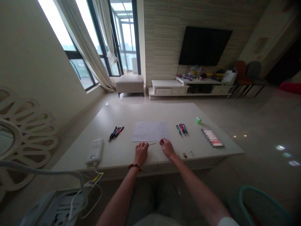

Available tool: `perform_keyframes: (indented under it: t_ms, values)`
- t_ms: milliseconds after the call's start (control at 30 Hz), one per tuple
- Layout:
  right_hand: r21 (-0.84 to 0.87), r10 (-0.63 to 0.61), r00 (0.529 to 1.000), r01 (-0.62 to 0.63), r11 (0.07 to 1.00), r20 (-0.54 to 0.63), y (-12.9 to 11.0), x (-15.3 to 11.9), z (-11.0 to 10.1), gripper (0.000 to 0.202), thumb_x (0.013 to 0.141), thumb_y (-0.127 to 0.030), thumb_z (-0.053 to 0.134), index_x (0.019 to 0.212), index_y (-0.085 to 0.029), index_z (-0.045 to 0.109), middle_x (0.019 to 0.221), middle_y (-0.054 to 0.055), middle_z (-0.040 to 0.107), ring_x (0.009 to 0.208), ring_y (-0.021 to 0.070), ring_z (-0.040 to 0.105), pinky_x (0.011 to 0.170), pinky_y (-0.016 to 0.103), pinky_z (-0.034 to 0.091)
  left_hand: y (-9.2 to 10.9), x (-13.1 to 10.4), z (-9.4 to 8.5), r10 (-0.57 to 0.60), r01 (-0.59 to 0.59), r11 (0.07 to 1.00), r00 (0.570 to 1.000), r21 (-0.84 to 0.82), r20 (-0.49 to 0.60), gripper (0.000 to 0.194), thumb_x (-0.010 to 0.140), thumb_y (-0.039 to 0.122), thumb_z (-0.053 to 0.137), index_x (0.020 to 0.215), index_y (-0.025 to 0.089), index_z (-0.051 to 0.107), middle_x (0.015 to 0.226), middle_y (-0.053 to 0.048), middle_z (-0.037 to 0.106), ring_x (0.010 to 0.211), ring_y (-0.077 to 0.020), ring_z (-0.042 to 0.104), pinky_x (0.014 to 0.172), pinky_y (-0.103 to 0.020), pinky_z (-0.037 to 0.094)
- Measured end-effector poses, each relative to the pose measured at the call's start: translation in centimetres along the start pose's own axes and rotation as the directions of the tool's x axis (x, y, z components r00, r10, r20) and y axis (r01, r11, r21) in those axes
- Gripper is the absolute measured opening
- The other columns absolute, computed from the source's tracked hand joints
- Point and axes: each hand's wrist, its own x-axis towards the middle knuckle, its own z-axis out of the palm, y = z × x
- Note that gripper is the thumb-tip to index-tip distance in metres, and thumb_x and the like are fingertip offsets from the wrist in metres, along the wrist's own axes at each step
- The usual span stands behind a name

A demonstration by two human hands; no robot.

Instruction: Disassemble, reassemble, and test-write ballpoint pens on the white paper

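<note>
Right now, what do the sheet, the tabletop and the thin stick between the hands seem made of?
Sheet: matte paper, probably, lying thin and flat. Tabletop: perhaps painted wood or laminate, smooth white with a soft sheen. Thin stick: dark; too small to tell material or finish.

Slim rod (pixel 152 144) between fingers (pixel 145 145), near white paper (pixel 149 131)

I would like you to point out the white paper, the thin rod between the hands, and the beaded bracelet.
White paper (pixel 149 131), head view: middle of the sheet.
Thin rod (pixel 152 144), head view: dark middle part.
Beaded bracelet (pixel 135 166), head view: its beads.
</note>
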Motion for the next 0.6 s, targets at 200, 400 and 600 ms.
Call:
perform_keyframes:
  t_ms: [200,400,600]
  values:
    - [0.172,-0.051,0.998,0.054,0.984,-0.026,-0.1,-0.5,-1.1,0.011,0.084,-0.013,0.046,0.083,-0.017,0.056,0.078,0.003,0.06,0.077,0.0149,0.055,0.071,0.025,0.04,0.0,0.0,0.1,0.026,-0.026,1.0,0.999,0.003,-0.019,0.02,0.089,0.019,0.034,0.091,0.023,0.054,0.087,-0.005,0.052,0.083,-0.0189,0.045,0.072,-0.031,0.03]
    - [0.097,-0.094,0.996,0.094,0.991,-0.002,-0.7,-0.3,-1.6,0.011,0.083,-0.011,0.048,0.081,-0.017,0.057,0.076,0.003,0.061,0.077,0.0144,0.054,0.071,0.024,0.039,0.2,-0.1,-0.1,0.011,-0.011,1.0,1.0,0.015,0.005,0.02,0.087,0.016,0.036,0.092,0.023,0.054,0.088,-0.005,0.052,0.085,-0.0194,0.045,0.074,-0.033,0.03]
    - [0.098,-0.125,0.992,0.123,0.988,0.01,-1.0,-0.3,-1.5,0.011,0.084,-0.014,0.05,0.082,-0.018,0.059,0.078,0.003,0.061,0.08,0.0151,0.054,0.073,0.025,0.04,0.2,-0.1,-0.2,0.037,-0.037,0.999,0.999,0.013,0.004,0.02,0.088,0.018,0.035,0.091,0.024,0.054,0.088,-0.005,0.052,0.085,-0.0194,0.044,0.074,-0.032,0.03]
